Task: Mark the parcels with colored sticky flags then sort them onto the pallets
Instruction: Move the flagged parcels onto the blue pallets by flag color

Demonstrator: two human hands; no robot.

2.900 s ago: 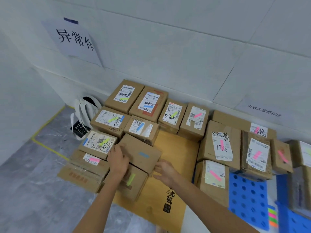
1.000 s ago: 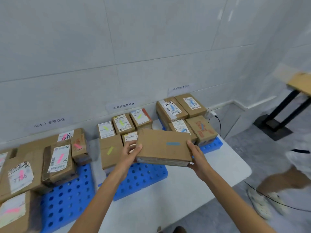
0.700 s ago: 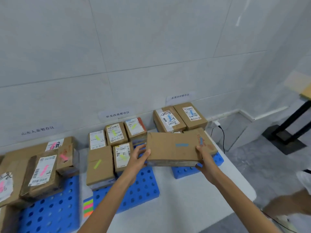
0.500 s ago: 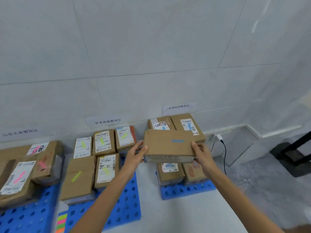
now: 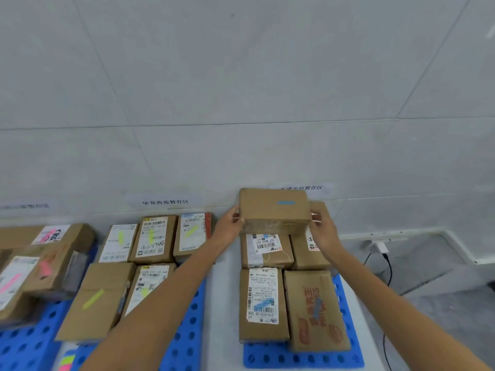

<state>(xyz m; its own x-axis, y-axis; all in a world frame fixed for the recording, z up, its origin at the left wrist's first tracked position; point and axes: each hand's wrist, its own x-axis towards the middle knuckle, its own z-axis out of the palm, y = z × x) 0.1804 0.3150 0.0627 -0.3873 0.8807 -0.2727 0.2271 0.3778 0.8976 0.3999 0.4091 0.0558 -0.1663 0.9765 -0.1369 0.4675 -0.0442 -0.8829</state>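
Note:
A brown cardboard parcel [image 5: 273,210] with a blue sticky flag [image 5: 286,202] on top is held between both hands. My left hand [image 5: 230,226] grips its left end and my right hand [image 5: 321,231] grips its right end. The parcel sits over the far parcels of the right blue pallet [image 5: 302,357], close to the wall; whether it rests on them I cannot tell. Below it lie parcels with blue flags [image 5: 263,303].
The middle blue pallet [image 5: 187,330] carries several parcels with yellow flags [image 5: 93,298]. Parcels with pink flags [image 5: 16,279] lie at the left. A pad of colored sticky flags [image 5: 67,361] lies at the bottom left. Paper labels hang on the wall [image 5: 171,202]. A cable [image 5: 385,263] runs on the floor at right.
I carried the blue-flagged parcel from the left floor stack rightward past the pink and yellow pallets, then forward over the back of the right pallet, both hands still holding it.

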